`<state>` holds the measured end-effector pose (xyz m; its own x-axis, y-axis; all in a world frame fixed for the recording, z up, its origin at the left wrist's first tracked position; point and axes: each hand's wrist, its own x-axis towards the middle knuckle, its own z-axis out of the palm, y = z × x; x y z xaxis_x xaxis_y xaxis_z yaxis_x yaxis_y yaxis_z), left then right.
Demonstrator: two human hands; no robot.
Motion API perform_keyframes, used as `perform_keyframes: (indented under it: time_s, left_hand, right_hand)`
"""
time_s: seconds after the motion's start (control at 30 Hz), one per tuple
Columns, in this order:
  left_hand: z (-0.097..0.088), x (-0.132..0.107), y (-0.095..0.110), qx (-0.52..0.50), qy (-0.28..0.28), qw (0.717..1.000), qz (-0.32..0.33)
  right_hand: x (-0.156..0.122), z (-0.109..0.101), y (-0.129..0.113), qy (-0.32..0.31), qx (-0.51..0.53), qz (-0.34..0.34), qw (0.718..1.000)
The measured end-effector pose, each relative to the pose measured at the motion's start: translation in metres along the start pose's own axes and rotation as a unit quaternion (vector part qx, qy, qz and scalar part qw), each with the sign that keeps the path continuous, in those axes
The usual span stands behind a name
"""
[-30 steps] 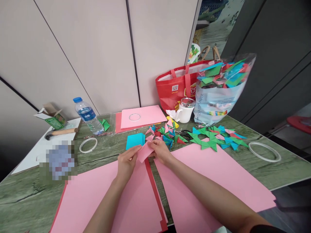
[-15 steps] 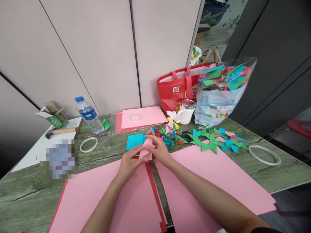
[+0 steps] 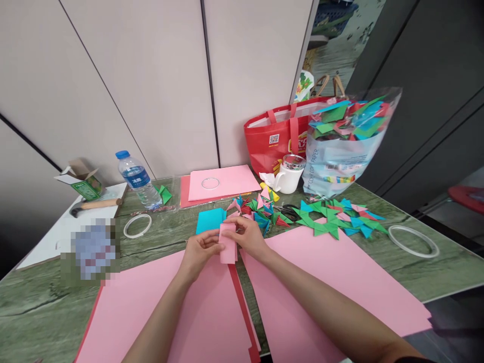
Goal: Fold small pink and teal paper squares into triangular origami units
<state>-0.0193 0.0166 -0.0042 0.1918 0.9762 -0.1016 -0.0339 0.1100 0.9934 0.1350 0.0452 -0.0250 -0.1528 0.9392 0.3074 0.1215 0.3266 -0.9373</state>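
A small folded piece of pink paper [image 3: 227, 252] is held upright between both hands above the table. My left hand [image 3: 200, 250] pinches its left side, thumb in front. From the right, my right hand [image 3: 247, 236] grips its upper part with thumb and fingers. Just behind the hands lies a stack of blue paper [image 3: 208, 221]. Beyond my right hand is a cluster of folded paper pieces [image 3: 264, 212] in pink, blue, red and green. Large pink sheets [image 3: 151, 307] lie under my left forearm, and more pink sheets [image 3: 325, 282] under the right one.
At the back stand a water bottle [image 3: 136, 181], a white mug [image 3: 290, 176], a red bag [image 3: 264, 141] and a clear bag of folded paper [image 3: 336, 156]. Black scissors [image 3: 289, 212] lie near paper rings [image 3: 325, 219]. A hammer [image 3: 100, 203] rests on a white board at left.
The pink paper has gone from a slanted, pointed shape to an upright narrow rectangle facing me. Both hands have shifted their hold on it slightly.
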Motion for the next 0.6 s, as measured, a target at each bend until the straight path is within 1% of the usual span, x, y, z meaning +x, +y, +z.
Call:
perform_keyframes:
  time_s: [0.1, 0.27, 0.43, 0.6]
  left_hand:
    - [0.0026, -0.0005, -0.0007, -0.001, 0.006, 1.000, -0.001]
    - [0.0050, -0.0008, -0.0033, 0.009, 0.041, 0.999, -0.004]
    - [0.0072, -0.0017, -0.0026, 0.001, 0.035, 0.999, -0.019]
    - [0.0074, -0.0012, -0.0023, -0.008, 0.071, 0.997, -0.030]
  right_hand:
    - [0.0004, 0.0008, -0.0001, 0.000, 0.016, 0.009, 1.000]
    - [-0.0004, 0.0032, 0.0001, -0.003, 0.047, 0.016, 0.999]
    - [-0.0018, 0.0043, 0.0008, 0.002, 0.052, 0.026, 0.998]
    - [-0.0011, 0.0047, -0.0013, 0.008, 0.100, 0.041, 0.994]
